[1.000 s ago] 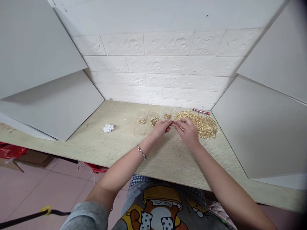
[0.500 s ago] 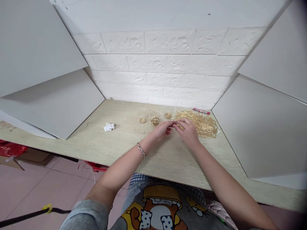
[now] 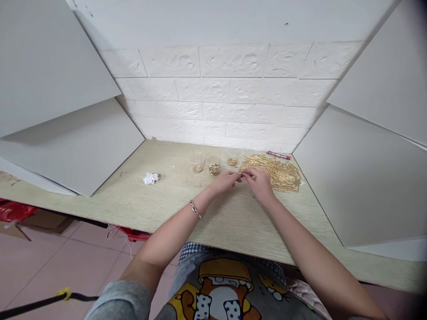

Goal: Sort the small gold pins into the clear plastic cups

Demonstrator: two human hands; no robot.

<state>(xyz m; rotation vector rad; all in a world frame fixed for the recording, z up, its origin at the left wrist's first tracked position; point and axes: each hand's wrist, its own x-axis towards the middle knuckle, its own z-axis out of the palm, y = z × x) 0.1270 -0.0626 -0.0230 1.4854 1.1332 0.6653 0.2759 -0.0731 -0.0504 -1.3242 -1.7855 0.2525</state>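
My left hand (image 3: 226, 181) and my right hand (image 3: 259, 184) meet at the fingertips above the table, both pinched closed. What the fingertips grip between them is too small and hidden to name. A thin dark tip pokes out below my right hand. Just beyond that hand spreads a pile of thin gold-coloured sticks (image 3: 283, 175). Behind my left hand stands a clear plastic cup (image 3: 214, 168) with small gold-coloured pieces in it. Two more clear cups, a left one (image 3: 196, 161) and a rear one (image 3: 234, 155), hold smaller amounts.
A crumpled white tissue (image 3: 151, 178) lies on the table (image 3: 173, 200) to the left. Behind the pile is a red pen-like tube (image 3: 278, 155). Grey panels, one left (image 3: 76, 146) and one right (image 3: 370, 178), flank the table, with a white brick-patterned wall (image 3: 213, 89) behind.
Both hands stay together at nearly the same spot, with the fingers slightly shifted. A thin dark tip now shows below my right hand. The view has moved a little.
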